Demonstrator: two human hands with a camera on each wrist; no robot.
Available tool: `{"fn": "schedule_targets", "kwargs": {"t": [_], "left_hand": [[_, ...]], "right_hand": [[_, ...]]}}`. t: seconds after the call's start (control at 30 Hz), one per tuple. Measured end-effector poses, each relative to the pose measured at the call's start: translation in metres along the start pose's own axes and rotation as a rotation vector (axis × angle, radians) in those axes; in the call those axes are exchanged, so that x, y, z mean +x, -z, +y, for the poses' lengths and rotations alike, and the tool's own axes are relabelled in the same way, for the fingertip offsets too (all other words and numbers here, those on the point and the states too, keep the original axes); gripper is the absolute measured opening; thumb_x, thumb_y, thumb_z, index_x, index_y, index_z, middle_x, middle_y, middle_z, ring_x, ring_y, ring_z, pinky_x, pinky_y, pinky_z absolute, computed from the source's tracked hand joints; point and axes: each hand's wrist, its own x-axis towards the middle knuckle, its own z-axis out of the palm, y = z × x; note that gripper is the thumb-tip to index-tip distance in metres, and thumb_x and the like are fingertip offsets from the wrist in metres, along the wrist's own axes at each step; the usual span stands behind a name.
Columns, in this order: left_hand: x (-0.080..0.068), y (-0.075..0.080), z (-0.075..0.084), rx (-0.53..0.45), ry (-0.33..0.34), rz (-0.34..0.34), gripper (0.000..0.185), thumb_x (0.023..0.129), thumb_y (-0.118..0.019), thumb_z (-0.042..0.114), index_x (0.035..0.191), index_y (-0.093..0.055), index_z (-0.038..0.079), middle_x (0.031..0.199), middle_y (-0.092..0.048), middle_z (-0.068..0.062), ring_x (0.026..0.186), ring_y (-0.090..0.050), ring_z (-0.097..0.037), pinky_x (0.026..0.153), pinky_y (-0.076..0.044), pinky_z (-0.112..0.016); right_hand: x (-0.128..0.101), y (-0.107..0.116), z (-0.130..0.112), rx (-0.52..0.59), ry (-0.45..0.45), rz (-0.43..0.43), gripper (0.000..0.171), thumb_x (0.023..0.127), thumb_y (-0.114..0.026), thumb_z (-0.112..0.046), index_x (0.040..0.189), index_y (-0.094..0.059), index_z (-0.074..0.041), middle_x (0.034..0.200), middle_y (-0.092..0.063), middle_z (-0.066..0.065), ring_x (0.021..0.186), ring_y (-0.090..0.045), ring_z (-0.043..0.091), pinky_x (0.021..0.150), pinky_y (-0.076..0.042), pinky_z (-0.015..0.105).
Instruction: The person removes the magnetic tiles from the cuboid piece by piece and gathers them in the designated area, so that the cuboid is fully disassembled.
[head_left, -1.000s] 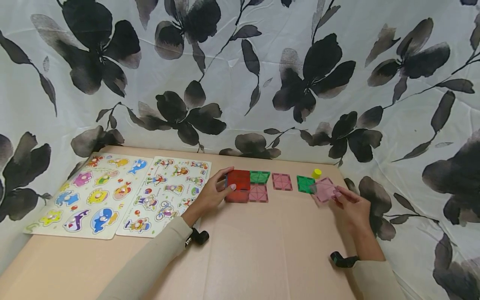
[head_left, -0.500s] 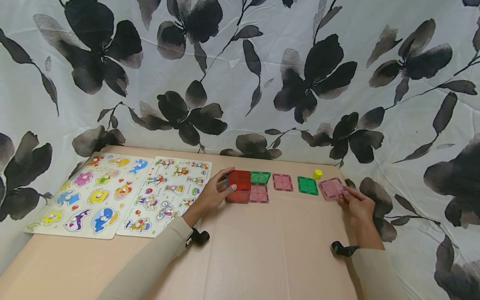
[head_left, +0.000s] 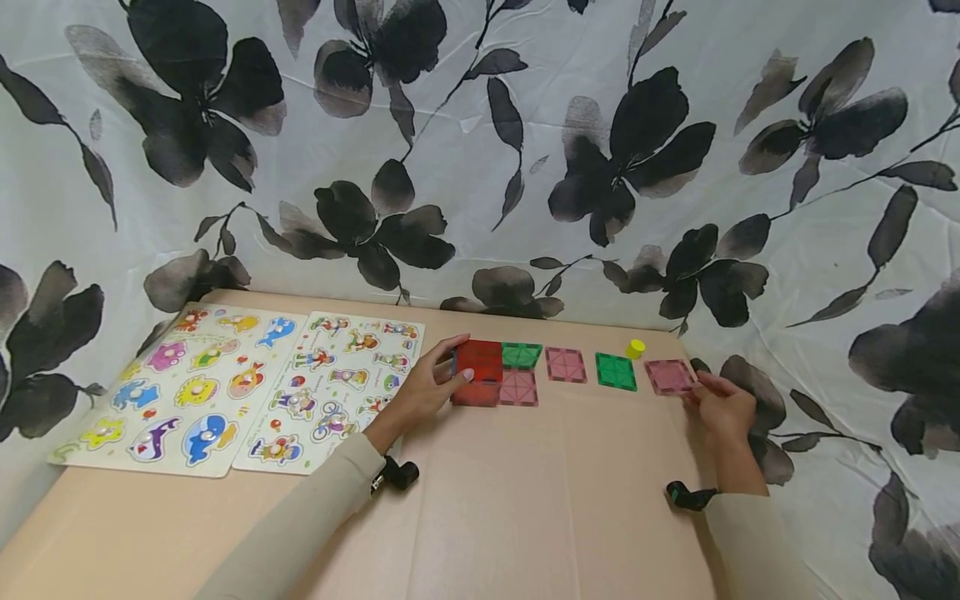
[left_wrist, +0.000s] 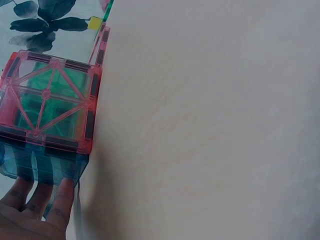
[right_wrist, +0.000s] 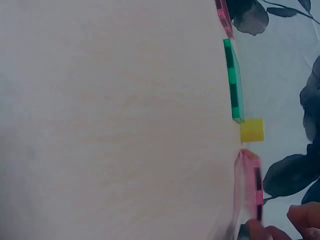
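Observation:
My left hand (head_left: 429, 387) grips a box-like build of clear magnetic tiles (head_left: 477, 375), red on top in the head view. In the left wrist view, its fingers lie against the blue tile side (left_wrist: 47, 162), below a pink tile face (left_wrist: 47, 100). My right hand (head_left: 723, 412) pinches the right edge of a pink magnetic tile (head_left: 669, 377) low over the table's right end. The right wrist view has that pink tile (right_wrist: 250, 185) slightly raised at its near end, fingertips (right_wrist: 257, 231) on it.
Right of the build, a green tile (head_left: 521, 356) and a pink tile (head_left: 517, 388) adjoin it. Another pink tile (head_left: 565, 365), a green tile (head_left: 616, 372) and a yellow cylinder (head_left: 635, 348) follow. Two picture boards (head_left: 258, 387) lie left. A floral cloth (head_left: 495, 167) hangs behind.
My right hand has moved the pink tile right and down, away from the green tile it overlapped, turning it nearly flat. The left hand and the build have stayed put.

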Motion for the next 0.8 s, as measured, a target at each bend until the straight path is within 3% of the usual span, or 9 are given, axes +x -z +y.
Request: {"fn": "schedule_targets", "kwargs": {"t": [0.13, 0.23, 0.33, 0.43, 0.8], "left_hand": [[0.000, 0.000, 0.000, 0.003, 0.004, 0.003, 0.061, 0.106, -0.068, 0.019, 0.161, -0.043, 0.033, 0.164, -0.045, -0.006, 0.154, -0.044, -0.039, 0.118, -0.049, -0.053], [0.001, -0.001, -0.001, 0.000, -0.002, 0.001, 0.061, 0.106, -0.068, 0.019, 0.161, -0.043, 0.031, 0.164, -0.045, -0.006, 0.154, -0.045, -0.038, 0.117, -0.050, -0.052], [0.002, 0.000, -0.002, -0.001, -0.012, 0.000, 0.062, 0.106, -0.068, 0.018, 0.161, -0.043, 0.030, 0.164, -0.045, -0.007, 0.153, -0.045, -0.038, 0.117, -0.050, -0.052], [0.002, 0.000, -0.002, 0.009, -0.018, 0.006, 0.062, 0.106, -0.068, 0.019, 0.161, -0.043, 0.029, 0.163, -0.046, -0.007, 0.154, -0.045, -0.038, 0.118, -0.049, -0.052], [0.000, 0.000, 0.001, 0.014, -0.009, 0.009, 0.061, 0.106, -0.068, 0.019, 0.161, -0.043, 0.031, 0.164, -0.045, -0.006, 0.154, -0.043, -0.039, 0.118, -0.049, -0.053]], "right_hand": [[-0.014, -0.001, -0.005, -0.212, 0.140, 0.042, 0.038, 0.104, -0.068, -0.014, 0.142, -0.069, -0.012, 0.137, -0.071, 0.010, 0.081, -0.069, -0.001, 0.066, -0.058, 0.010], [-0.030, -0.004, -0.013, -0.324, 0.261, 0.041, 0.036, 0.104, -0.068, -0.017, 0.140, -0.072, -0.014, 0.142, -0.070, 0.010, 0.088, -0.069, -0.001, 0.066, -0.054, 0.005], [-0.049, -0.012, -0.023, -0.389, 0.359, 0.021, 0.033, 0.105, -0.067, -0.018, 0.138, -0.073, -0.018, 0.142, -0.071, 0.006, 0.104, -0.073, 0.010, 0.070, -0.053, 0.004], [-0.068, -0.024, -0.034, -0.394, 0.424, -0.014, 0.032, 0.105, -0.068, -0.020, 0.137, -0.074, -0.020, 0.141, -0.072, 0.004, 0.117, -0.073, 0.020, 0.075, -0.055, 0.005], [-0.113, -0.077, -0.044, -0.328, 0.729, -0.204, 0.031, 0.099, -0.077, -0.019, 0.130, -0.077, -0.015, 0.125, -0.078, 0.009, 0.112, -0.077, 0.028, 0.085, -0.051, 0.002]]}}
